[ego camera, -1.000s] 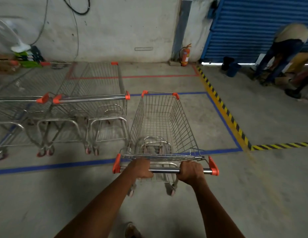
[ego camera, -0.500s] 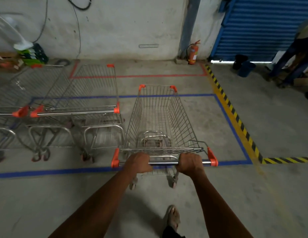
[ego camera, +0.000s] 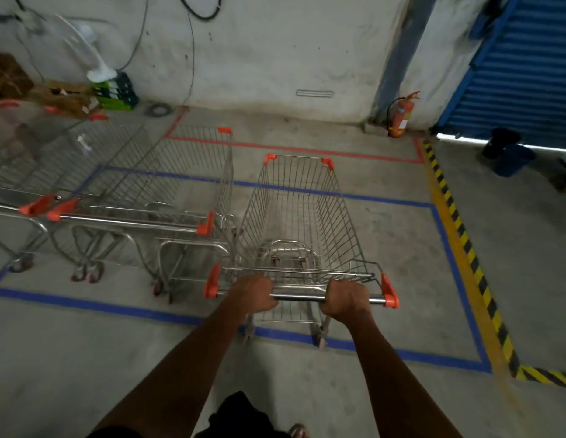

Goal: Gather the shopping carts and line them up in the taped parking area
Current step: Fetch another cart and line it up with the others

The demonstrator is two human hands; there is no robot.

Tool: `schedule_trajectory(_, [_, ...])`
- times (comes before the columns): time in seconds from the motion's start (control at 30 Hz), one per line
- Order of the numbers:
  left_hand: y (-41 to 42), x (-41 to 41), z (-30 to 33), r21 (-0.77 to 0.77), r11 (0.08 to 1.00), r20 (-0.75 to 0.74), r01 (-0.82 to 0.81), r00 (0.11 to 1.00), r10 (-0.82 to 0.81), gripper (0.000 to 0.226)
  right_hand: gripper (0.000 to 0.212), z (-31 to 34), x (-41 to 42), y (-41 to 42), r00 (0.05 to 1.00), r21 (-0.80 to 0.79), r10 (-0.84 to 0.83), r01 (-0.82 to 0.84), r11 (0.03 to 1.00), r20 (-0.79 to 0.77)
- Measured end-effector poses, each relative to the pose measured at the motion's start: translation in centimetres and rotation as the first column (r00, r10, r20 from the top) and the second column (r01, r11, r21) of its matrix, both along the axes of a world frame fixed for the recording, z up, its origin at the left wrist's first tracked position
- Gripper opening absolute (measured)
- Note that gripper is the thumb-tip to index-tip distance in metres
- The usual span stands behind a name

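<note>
A steel shopping cart with orange corner caps stands in front of me. My left hand and my right hand both grip its handle bar. Its basket lies inside the blue taped parking area, and its rear wheels sit on the near blue line. Right beside it on the left a second cart is parked inside the tape. A third cart stands further left, partly cut off by the frame edge.
A yellow-black hazard stripe runs along the right of the blue tape. A red tape line lies beyond. A fire extinguisher stands at the wall, a blue shutter and dark buckets at right, boxes and a fan at back left.
The cart I hold has rolled forward into the blue taped area, ending close alongside the parked cart on the left. Both hands stay on the handle. My view has moved closer.
</note>
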State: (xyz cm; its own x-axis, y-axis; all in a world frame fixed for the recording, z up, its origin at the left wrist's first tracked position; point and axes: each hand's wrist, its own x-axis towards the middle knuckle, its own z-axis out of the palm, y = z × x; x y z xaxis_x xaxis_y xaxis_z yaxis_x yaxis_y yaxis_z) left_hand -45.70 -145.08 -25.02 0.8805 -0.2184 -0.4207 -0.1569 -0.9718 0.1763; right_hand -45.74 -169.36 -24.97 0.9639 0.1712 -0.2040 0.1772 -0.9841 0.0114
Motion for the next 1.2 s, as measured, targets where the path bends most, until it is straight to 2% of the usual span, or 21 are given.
schedule_trajectory(0.13, [-0.5, 2.5, -0.2, 0.013, 0.999, 0.015, -0.031, 0.999, 0.031, 0.045, 0.030, 0.3, 3.8, -0.3, 0.999, -0.005, 0.032, -0.032, 0.999, -0.028])
schedule_trajectory(0.47, [2.6, 9.2, -0.3, 0.010, 0.999, 0.007, -0.038, 0.999, 0.038, 0.036, 0.034, 0.1, 10.4, 2.9, 0.999, 0.019, 0.024, -0.024, 1.000, -0.025])
schedule_trajectory(0.83, [3.8, 13.8, -1.3, 0.015, 0.998, 0.127, 0.053, 0.990, -0.054, 0.035, 0.029, -1.6, 13.2, 3.6, 0.998, -0.036, -0.042, 0.044, 0.998, 0.047])
schedule_trajectory(1.07, [4.2, 15.6, -1.7, -0.024, 0.999, 0.145, 0.035, 0.989, -0.032, 0.032, 0.031, -1.6, 15.2, 4.0, 0.999, -0.042, -0.041, 0.042, 0.998, 0.036])
schedule_trajectory(1.2, [4.3, 16.8, -1.2, 0.008, 0.999, 0.120, 0.051, 0.991, -0.052, 0.036, 0.029, -1.4, 16.1, 4.3, 0.999, -0.010, -0.043, 0.043, 0.999, 0.010])
